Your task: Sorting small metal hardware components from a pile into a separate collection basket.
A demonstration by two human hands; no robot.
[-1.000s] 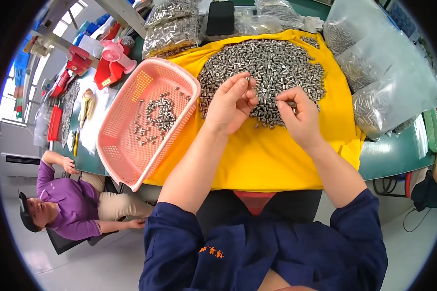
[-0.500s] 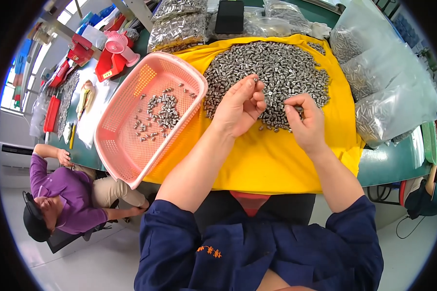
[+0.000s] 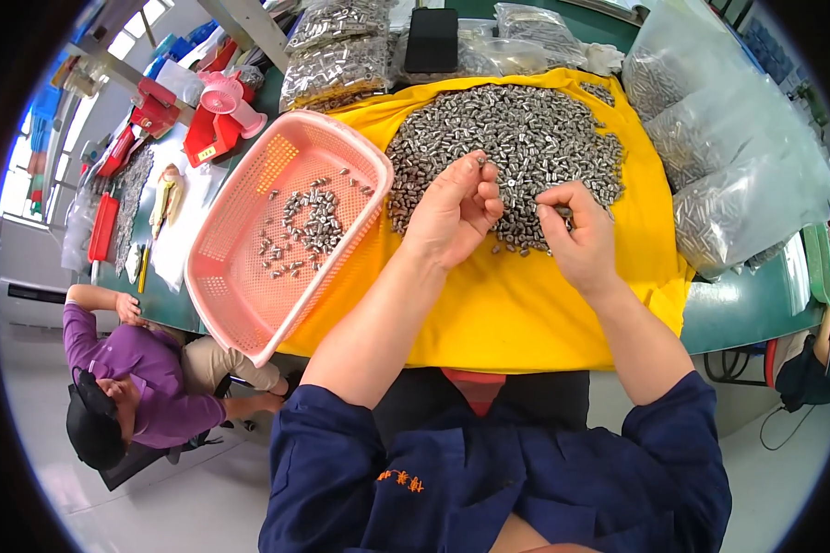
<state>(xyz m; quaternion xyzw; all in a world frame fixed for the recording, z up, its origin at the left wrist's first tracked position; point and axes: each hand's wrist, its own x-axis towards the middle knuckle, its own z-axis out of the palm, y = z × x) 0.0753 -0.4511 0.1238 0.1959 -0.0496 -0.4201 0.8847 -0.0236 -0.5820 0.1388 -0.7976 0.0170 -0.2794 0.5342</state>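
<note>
Here's the green table (image 3: 745, 321), and a yellow cloth (image 3: 498, 313) spreads across its middle, a broad heap of small metal pieces (image 3: 544, 134) right on top! On the left a pink basket (image 3: 219, 290) sits partly over the cloth. Filled clear bags (image 3: 337, 72) line the back, other bags (image 3: 708, 226) bulge along the right, and far left there's a yellow pen (image 3: 144, 267) near a red tray (image 3: 103, 228).

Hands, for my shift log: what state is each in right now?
Left hand: closed, pinching a small metal part.
Right hand: curled; whether it holds anything cannot be told.
</note>
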